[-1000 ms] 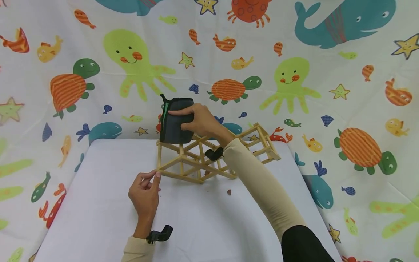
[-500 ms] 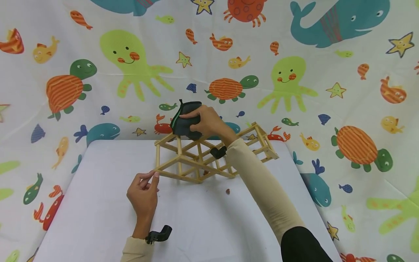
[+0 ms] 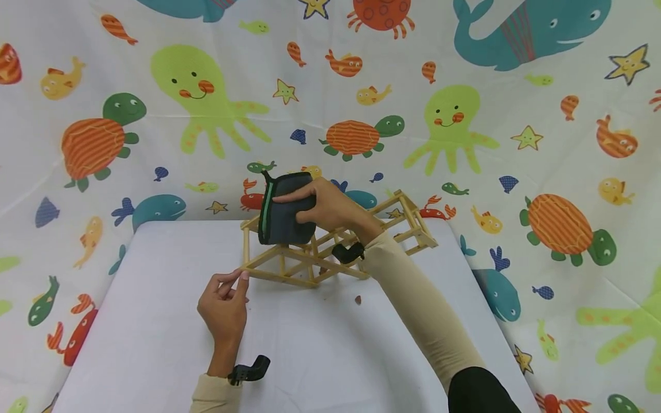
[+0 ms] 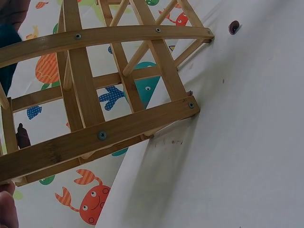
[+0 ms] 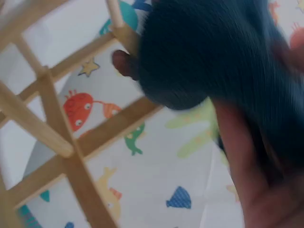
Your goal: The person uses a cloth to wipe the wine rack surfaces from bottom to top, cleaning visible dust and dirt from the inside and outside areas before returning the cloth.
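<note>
A wooden slatted rack [image 3: 296,279] with crossing bars stands on the far part of the white table. My left hand [image 3: 224,307] pinches its near left corner between thumb and fingers; those fingertips show at the lower left edge of the left wrist view. Above the rack's left end, my right hand [image 3: 330,203] grips a dark blue-grey cloth [image 3: 289,215] with black edging, a green stripe and a small loop at the top. It hangs over the rack's upper bars and hides some of them. In the right wrist view the cloth [image 5: 190,52] is blurred, close beside the bars.
A small brown bit [image 3: 358,299] lies on the white table [image 3: 310,355] in front of the rack. Behind the table hangs a white curtain [image 3: 320,86] printed with sea animals. Each wrist wears a black camera mount, such as the left camera mount [image 3: 250,370].
My right hand first moved the cloth right and bunched it, then brought it back left and lower over the rack. My left hand has stayed at the corner.
</note>
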Demonstrator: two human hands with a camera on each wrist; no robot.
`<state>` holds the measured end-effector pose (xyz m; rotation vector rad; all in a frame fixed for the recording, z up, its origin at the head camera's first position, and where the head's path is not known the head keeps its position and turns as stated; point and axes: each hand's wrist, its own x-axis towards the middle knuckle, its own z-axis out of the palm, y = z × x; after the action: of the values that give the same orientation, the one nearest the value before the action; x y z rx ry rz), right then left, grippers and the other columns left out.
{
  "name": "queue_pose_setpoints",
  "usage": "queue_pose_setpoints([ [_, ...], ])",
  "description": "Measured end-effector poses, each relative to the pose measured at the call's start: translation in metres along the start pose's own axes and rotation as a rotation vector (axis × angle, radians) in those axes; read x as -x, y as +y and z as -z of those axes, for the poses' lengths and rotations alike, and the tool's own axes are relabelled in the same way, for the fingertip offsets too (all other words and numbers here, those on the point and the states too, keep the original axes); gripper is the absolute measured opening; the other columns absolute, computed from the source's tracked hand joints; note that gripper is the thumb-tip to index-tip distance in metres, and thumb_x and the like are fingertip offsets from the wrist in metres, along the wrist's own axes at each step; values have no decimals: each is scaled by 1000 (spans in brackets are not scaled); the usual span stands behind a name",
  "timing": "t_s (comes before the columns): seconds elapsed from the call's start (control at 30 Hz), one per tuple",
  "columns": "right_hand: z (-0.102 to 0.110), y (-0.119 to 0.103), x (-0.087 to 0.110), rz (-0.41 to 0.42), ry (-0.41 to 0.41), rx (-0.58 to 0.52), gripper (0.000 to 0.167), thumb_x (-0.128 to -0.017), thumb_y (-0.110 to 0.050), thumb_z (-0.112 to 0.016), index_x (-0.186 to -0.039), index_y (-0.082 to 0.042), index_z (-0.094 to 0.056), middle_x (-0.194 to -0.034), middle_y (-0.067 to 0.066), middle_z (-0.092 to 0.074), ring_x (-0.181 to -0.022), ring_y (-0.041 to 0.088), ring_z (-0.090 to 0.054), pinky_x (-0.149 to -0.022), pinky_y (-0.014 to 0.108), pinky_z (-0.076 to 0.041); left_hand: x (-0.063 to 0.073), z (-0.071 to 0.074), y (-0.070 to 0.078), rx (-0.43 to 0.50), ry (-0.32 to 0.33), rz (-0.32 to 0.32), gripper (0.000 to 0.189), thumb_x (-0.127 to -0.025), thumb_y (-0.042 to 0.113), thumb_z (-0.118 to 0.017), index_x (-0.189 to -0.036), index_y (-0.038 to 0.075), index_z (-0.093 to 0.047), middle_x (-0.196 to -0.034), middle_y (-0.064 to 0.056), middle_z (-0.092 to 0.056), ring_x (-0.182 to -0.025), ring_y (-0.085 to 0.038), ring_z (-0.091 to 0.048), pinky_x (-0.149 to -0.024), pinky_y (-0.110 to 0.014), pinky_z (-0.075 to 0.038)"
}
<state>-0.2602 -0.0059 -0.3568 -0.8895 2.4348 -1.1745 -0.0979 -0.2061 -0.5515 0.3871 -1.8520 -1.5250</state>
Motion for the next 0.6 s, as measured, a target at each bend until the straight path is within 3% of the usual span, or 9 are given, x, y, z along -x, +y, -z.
queue_pose_setpoints([
  [0.13, -5, 4, 6, 8, 75, 26, 55, -95, -5, -71, -137, -39, -71, -136, 13, -68, -86, 18, -60, -67, 24, -54, 0, 0, 1, -12, 15, -2, 19, -96, 17, -81, -107, 2, -77, -100, -16, -83, -44, -4, -52, -40, -16, -39],
  [0.3, -2, 16, 17, -42, -10, 15, 52, -92, -3, -72, -129, -39, -76, -138, 9, -68, -95, 18, -59, -74, 24, -56, 0, -1, 1, -7, 11, 1, 19, -95, 17, -81, -108, 3, -77, -100, -16, -83, -44, -4, -52, -41, -16, -39],
  [0.37, 2, 20, 21, -67, 50, -6, 52, -91, -2, -72, -128, -38, -77, -142, 8, -66, -99, 20, -60, -74, 25, -57, 1, -1, 1, -8, 11, 0, 19, -95, 16, -82, -108, 3, -77, -100, -16, -83, -45, -4, -52, -41, -16, -39],
  [0.5, 7, 27, 25, -102, 227, 73, 53, -92, -3, -71, -134, -36, -75, -135, 16, -68, -76, 21, -61, -62, 23, -53, 1, -2, 1, -11, 17, -6, 19, -94, 15, -82, -108, 3, -78, -103, -16, -83, -45, -3, -51, -42, -15, -39],
  [0.6, 4, 30, 25, -135, 208, 166, 52, -94, -7, -74, -135, -39, -73, -121, 19, -71, -62, 18, -52, -56, 22, -47, 2, -3, 0, -8, 18, -9, 19, -94, 14, -83, -108, 3, -78, -104, -17, -82, -44, -3, -50, -42, -15, -39],
])
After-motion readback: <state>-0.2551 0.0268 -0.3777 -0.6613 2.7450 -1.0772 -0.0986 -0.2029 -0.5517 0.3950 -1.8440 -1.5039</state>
